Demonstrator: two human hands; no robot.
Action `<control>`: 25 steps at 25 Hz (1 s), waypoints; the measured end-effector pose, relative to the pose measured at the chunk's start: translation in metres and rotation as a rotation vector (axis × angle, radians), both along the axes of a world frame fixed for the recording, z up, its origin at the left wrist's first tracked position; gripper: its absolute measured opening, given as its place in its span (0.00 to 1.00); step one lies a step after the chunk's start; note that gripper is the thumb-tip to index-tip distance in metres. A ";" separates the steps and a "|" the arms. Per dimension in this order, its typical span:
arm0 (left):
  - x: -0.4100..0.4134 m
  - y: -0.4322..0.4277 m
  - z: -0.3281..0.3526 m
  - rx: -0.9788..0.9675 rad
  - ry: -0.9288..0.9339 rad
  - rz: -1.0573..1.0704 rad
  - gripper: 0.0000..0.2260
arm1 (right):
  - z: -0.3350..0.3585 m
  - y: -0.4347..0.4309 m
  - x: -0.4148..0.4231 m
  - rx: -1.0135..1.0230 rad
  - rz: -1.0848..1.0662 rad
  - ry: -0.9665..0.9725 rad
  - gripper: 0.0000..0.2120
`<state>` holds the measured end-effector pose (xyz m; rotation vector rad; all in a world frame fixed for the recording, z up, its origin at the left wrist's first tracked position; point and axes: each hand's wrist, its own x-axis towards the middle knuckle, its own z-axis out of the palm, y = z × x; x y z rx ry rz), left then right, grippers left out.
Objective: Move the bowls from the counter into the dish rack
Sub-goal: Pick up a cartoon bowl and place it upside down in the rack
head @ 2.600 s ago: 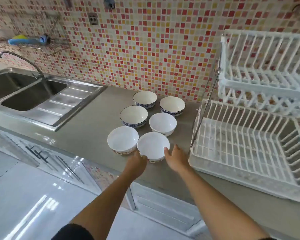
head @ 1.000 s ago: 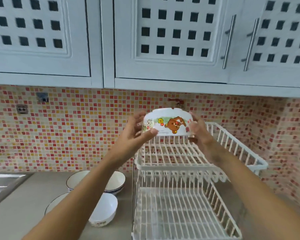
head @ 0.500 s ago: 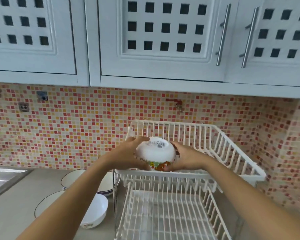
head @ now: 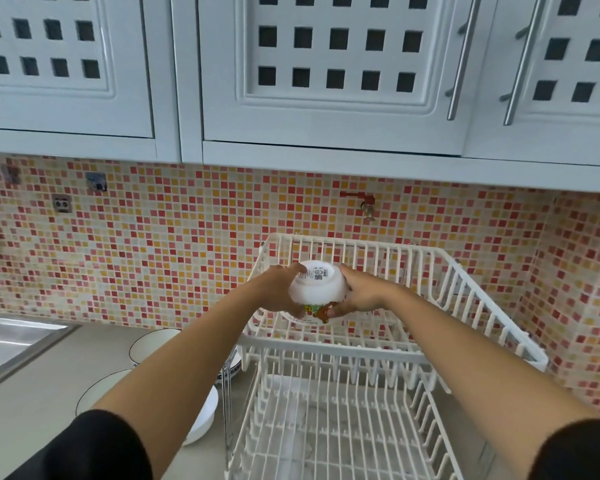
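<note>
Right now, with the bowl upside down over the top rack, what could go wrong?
1. The bowl is tilted, held between the left hand and right hand; released early, it could roll off the top tier wires.
2. The left forearm passes directly above the counter bowls beside the rack; pulling back low might knock them.

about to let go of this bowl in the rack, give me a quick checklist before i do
1. Both hands on the bowl: ok, left hand and right hand hold opposite sides.
2. Bowl turned foot up for draining: ok, the labelled base faces up.
3. Bowl over the upper tier of the dish rack: ok, at its front left.
4. Rim seated on the wires: cannot tell, hidden by the bowl and hands.
5. Upper tier free of other dishes: ok.
6. Bowls left on the counter: not ok, several still wait beside the rack.
</note>
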<state>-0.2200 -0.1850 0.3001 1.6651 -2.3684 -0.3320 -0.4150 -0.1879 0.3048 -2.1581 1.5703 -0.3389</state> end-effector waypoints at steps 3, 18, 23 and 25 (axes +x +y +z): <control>-0.001 -0.006 -0.006 0.015 0.009 0.018 0.40 | -0.003 -0.006 0.001 0.056 -0.029 0.015 0.42; 0.030 0.021 0.037 -0.226 0.115 0.050 0.31 | 0.036 0.021 0.022 -0.122 -0.169 -0.027 0.44; 0.105 0.044 0.036 -0.249 0.138 0.139 0.28 | 0.049 0.047 0.106 -0.304 -0.074 -0.069 0.32; 0.141 0.053 0.029 -0.230 0.126 0.193 0.29 | 0.043 0.055 0.151 -0.380 -0.010 -0.007 0.32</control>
